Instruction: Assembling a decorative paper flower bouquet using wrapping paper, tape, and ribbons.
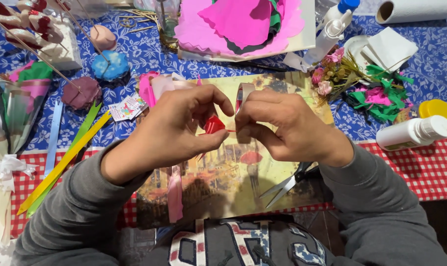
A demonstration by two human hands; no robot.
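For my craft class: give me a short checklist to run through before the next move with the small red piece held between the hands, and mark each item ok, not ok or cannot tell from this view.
1. Red piece pinched by left hand: ok.
2. Right hand meets the piece from the other side: ok, fingertips close against it.
3. Tape roll within reach: ok, it sits at the right hand's fingers.
4. Scissors handy: ok, lying open on the picture board below the right wrist.
5. Glue bottle capped: ok, lying on its side at the right.
6. Piece fully shaped: cannot tell, fingers hide most of it.
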